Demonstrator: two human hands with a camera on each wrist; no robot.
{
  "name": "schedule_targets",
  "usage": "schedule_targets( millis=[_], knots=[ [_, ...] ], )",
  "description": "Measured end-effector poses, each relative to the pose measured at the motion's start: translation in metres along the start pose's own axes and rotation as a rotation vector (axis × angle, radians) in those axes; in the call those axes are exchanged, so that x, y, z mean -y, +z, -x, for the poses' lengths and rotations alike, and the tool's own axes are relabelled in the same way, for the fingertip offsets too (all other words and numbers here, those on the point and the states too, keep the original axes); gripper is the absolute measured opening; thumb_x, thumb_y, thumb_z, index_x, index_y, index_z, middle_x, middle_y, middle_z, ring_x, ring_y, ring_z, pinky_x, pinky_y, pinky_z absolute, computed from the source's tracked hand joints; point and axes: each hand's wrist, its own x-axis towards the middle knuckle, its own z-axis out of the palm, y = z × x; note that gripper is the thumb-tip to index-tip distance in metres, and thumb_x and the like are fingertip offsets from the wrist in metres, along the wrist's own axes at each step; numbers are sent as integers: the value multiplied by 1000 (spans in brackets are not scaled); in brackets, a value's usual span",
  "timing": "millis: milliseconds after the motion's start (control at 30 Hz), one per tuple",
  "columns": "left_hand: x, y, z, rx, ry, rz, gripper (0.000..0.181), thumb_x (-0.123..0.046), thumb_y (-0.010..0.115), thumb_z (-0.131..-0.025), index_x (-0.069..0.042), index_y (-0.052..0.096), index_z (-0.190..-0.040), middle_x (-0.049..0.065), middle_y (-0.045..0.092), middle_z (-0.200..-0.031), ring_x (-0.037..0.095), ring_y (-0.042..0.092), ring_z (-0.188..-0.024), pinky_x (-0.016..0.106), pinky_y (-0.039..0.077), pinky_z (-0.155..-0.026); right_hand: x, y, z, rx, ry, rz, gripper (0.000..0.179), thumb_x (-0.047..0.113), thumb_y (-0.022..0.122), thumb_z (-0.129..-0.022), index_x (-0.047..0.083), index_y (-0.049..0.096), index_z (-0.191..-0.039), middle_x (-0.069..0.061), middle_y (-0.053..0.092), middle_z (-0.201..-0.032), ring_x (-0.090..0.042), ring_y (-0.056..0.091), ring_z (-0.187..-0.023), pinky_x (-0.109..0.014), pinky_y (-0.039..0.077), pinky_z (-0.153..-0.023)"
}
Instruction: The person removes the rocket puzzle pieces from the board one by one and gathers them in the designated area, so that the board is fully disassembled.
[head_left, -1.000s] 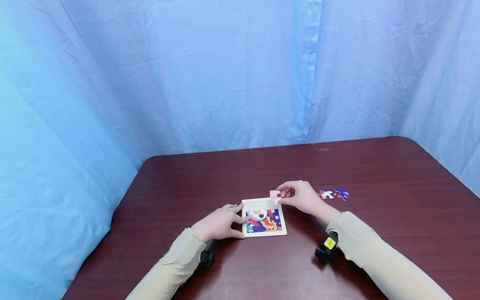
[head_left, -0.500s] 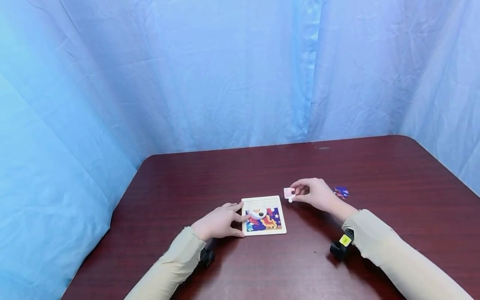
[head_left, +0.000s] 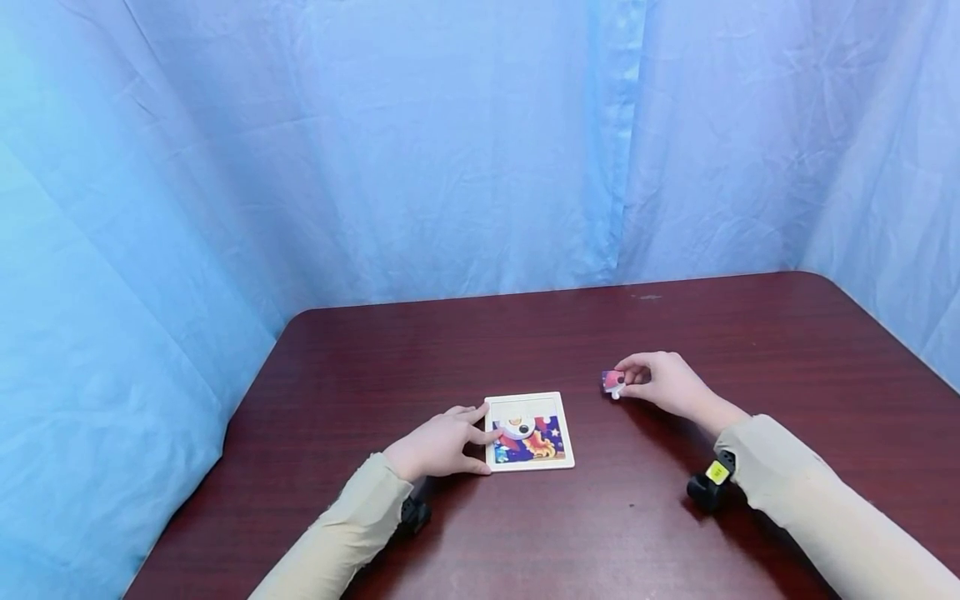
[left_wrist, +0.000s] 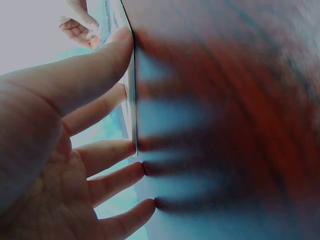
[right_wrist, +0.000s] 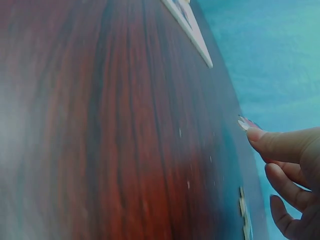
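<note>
A jigsaw piece (head_left: 612, 381) with purple, red and white print is pinched between thumb and fingertips of my right hand (head_left: 667, 383). It is held over the table, well right of the puzzle. The square puzzle has a cream frame (head_left: 567, 433) and lies flat. Joined pieces (head_left: 542, 446) with a dark blue, starry picture fill its lower part, while the upper part shows the pale backing (head_left: 528, 407). Along the frame's left edge my left hand (head_left: 442, 446) rests with fingers spread, one fingertip on the picture. In the left wrist view its thumb (left_wrist: 112, 52) lies at the frame's edge.
Low beside my right hand, loose jigsaw pieces (right_wrist: 244, 212) appear edge-on in the right wrist view; the hand covers them in the head view. The dark red table (head_left: 420, 350) ends against a blue curtain (head_left: 450, 167) at the back and sides.
My right hand has moved right, away from the frame, carrying the pinched jigsaw piece, and now hides the loose pieces. More purple and red shows on that piece. My left hand stays put.
</note>
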Motion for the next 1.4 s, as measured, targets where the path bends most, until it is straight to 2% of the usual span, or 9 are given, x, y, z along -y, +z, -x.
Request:
schedule_targets(
  millis=[267, 433, 733, 1033, 1400],
  knots=[
    [0, -1, 0, 1, 2, 1, 53, -40, 70, -83, -24, 57, -132, 15, 34, -151, 30, 38, -134, 36, 38, -106, -10, -7, 3, 24, -5, 49, 28, 14, 77, -76, 2, 70, -100, -1, 64, -81, -15, 55, -76, -35, 48, -71],
    [-1, -2, 0, -2, 13, -9, 52, -40, 70, -83, -24, 57, -131, 16, 35, -150, 31, 39, -134, 36, 38, -106, -14, -10, 5, 43, 6, 79, 30, 16, 78, -76, 2, 70, -101, -4, 64, -86, -17, 54, -78, -36, 49, -71],
    [0, 1, -1, -2, 3, -7, 53, -40, 70, -83, -25, 56, -132, 15, 34, -151, 30, 38, -134, 36, 38, -106, -17, -9, 3, 49, -81, 164, 23, 12, 76, -78, 2, 72, -98, -7, 66, -91, -23, 57, -84, -44, 49, -77],
    [0, 1, 0, -4, 4, -12, 53, -40, 70, -83, -25, 56, -132, 15, 35, -150, 30, 38, -135, 37, 38, -106, -15, -8, 2, 67, -118, 213, 23, 17, 76, -77, 4, 73, -96, -6, 65, -91, -22, 54, -85, -44, 47, -78],
    [-1, 0, 1, 3, -9, -6, 53, -40, 70, -84, -25, 56, -133, 14, 34, -151, 32, 37, -136, 38, 38, -107, -14, -10, 1, 111, -127, 198, 22, 18, 75, -79, 4, 73, -96, -8, 64, -93, -23, 53, -85, -43, 46, -77]
  ],
)
